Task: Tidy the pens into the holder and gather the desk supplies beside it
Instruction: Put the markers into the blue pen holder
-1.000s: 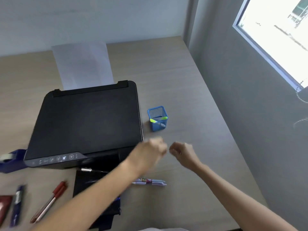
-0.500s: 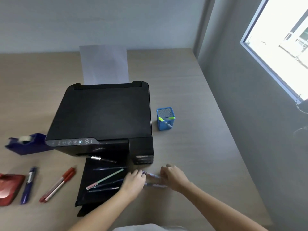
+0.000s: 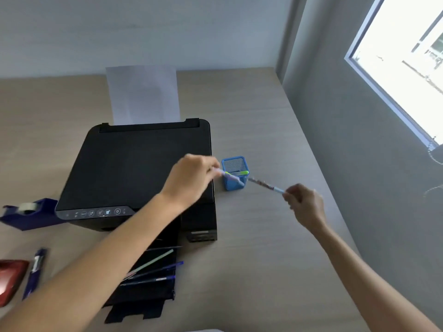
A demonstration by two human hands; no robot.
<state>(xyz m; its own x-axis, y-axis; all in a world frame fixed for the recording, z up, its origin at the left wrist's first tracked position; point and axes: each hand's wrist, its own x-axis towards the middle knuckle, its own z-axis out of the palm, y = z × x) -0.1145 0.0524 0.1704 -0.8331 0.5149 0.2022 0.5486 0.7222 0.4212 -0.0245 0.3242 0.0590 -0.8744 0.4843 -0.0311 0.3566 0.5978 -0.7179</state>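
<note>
Holder: small square blue wire-mesh pen holder (image 3: 234, 173), upright on the light wood-grain desk (image 3: 263, 248), just beside the right edge of the black flatbed printer (image 3: 139, 168). A bright green pen (image 3: 242, 173) lies across its rim.

Left hand (image 3: 189, 178): fingers closed around a pale lilac pen (image 3: 230, 176), whose far end reaches over the holder's near rim; whether the tip is inside cannot be told through the blur.

Right hand (image 3: 304, 204): fingers pinched on the light-blue end of a patterned pen (image 3: 265, 185), held in the air and angled toward the holder, its far tip near the holder's right wall, not clearly touching.

Printer output tray (image 3: 143, 298): black, extended toward the viewer; on it lie one pale green pen (image 3: 155, 261) and two blue pens (image 3: 165, 267), roughly parallel, partly hidden by the left forearm.

Printer rear: white sheet of paper (image 3: 142, 94) standing in the feeder.

Desk, left side: dark blue tape dispenser (image 3: 31, 214) with a clear roll, touching the printer's left front corner; dark blue marker (image 3: 34, 271); glossy red object (image 3: 10, 279), cut by the frame edge, type not determinable.
</note>
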